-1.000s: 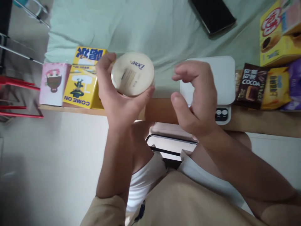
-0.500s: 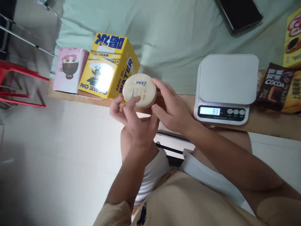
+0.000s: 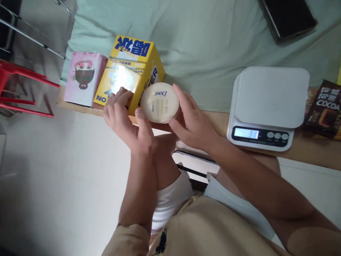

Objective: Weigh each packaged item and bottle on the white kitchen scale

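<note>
A round cream Dove jar [image 3: 160, 102] stands at the wooden table's front edge [image 3: 213, 119], against a yellow carton box [image 3: 128, 71]. My right hand [image 3: 191, 122] grips the jar's right side, index finger along the rim and thumb at its lower edge. My left hand [image 3: 124, 117] is off the jar. Its fingers lie spread on the yellow box's front face, and its thumb points up beside the jar's left edge.
A pink box [image 3: 85, 78] sits left of the yellow one. A white kitchen scale [image 3: 269, 99] with a lit display stands to the right, then a brown cocoa packet [image 3: 325, 108]. A dark flat device [image 3: 290, 17] lies on the green cloth [image 3: 199, 42]. A red frame [image 3: 23, 89] stands at far left.
The jar went from my raised left hand down to the table edge. My right hand closed on it. My left hand let go and slid left onto the yellow box.
</note>
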Demonstrator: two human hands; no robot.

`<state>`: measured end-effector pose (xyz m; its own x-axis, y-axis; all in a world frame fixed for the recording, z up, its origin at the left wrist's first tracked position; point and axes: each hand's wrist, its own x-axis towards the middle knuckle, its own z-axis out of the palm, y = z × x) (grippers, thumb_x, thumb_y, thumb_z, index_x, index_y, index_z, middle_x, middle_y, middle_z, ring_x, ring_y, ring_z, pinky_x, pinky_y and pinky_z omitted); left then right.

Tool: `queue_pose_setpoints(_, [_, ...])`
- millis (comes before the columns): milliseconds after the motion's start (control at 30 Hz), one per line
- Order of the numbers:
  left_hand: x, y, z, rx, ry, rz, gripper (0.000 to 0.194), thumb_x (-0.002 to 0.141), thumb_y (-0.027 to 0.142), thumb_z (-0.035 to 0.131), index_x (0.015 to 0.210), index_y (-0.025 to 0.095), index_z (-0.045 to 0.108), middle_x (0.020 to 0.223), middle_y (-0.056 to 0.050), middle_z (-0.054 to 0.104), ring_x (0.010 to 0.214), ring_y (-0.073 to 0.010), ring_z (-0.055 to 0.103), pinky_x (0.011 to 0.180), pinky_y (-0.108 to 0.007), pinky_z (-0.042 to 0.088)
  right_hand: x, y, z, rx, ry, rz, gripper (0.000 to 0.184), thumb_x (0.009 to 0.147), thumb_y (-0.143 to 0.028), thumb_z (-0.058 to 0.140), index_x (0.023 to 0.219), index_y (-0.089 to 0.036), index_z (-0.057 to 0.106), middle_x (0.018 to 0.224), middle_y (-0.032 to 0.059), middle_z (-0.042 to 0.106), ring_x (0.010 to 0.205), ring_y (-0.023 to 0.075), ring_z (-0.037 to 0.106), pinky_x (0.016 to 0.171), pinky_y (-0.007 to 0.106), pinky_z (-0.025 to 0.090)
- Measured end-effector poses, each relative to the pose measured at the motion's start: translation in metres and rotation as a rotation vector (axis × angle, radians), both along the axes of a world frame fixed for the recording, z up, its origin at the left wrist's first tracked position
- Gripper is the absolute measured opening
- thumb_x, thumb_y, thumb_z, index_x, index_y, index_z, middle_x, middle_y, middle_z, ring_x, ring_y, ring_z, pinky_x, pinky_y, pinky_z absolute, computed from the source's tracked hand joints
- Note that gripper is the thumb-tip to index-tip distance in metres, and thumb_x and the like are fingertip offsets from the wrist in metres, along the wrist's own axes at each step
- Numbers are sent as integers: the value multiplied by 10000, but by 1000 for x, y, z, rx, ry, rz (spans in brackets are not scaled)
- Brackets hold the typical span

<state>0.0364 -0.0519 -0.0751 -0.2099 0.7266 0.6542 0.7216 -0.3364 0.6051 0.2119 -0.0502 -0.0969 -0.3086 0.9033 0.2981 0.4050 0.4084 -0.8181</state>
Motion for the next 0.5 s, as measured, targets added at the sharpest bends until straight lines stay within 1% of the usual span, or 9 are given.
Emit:
queue_pose_setpoints(133, [4,-6,5,10,23,84,314,1010,503,529,1118,303,746,1182,-52,750,1241,-306,660,1189,-553,432,1,2,-2,-1,-5,26,721,1029,-418,425,1683,-242,177,1753,139,382,1657,279,380,1395,575,365])
queue_pose_setpoints(233, [4,-8,4,33,83,151,340,1015,485,491,1109,280,744,1155,-68,760,1176,-312,681,1111,-562,471,0,4,-4,-23,7,77,715,1055,-414,362,1699,-208,130,1785,135,329,1690,266,325,1412,551,341])
queue_pose_setpoints(267, [5,-8,3,47,102,155,354,1021,489,482,1130,273,740,1172,-78,758,1185,-317,677,1112,-573,472,-2,5,-5,-36,13,89,712,1062,-415,344,1703,-200,121,1796,132,308,1700,259,304,1418,534,332])
queue_pose_setpoints(333, [6,-8,-1,81,112,130,370,1027,490,489,1205,262,721,1259,-96,735,1273,-331,648,1157,-597,462,-4,5,-5,-64,25,96,713,1067,-416,335,1707,-187,118,1809,132,278,1714,253,274,1421,512,331])
queue_pose_setpoints(400, [9,-9,-4,140,101,92,375,1032,477,502,1287,274,687,1359,-94,687,1365,-336,602,1222,-614,431,-4,3,-4,-75,37,74,717,1067,-432,352,1701,-172,144,1806,154,280,1714,268,275,1411,526,349])
queue_pose_setpoints(433, [11,-10,-5,174,104,73,370,1034,459,505,1315,289,674,1393,-85,664,1388,-332,586,1245,-617,415,-2,1,-1,-66,43,54,714,1067,-446,363,1694,-166,167,1800,169,289,1710,277,287,1404,538,359])
queue_pose_setpoints(500, [16,-15,-10,280,113,59,362,1026,416,502,1334,318,666,1395,-71,639,1385,-323,572,1263,-625,389,8,-5,9,-6,63,13,683,1070,-469,381,1668,-172,234,1779,184,333,1688,282,338,1390,549,383])
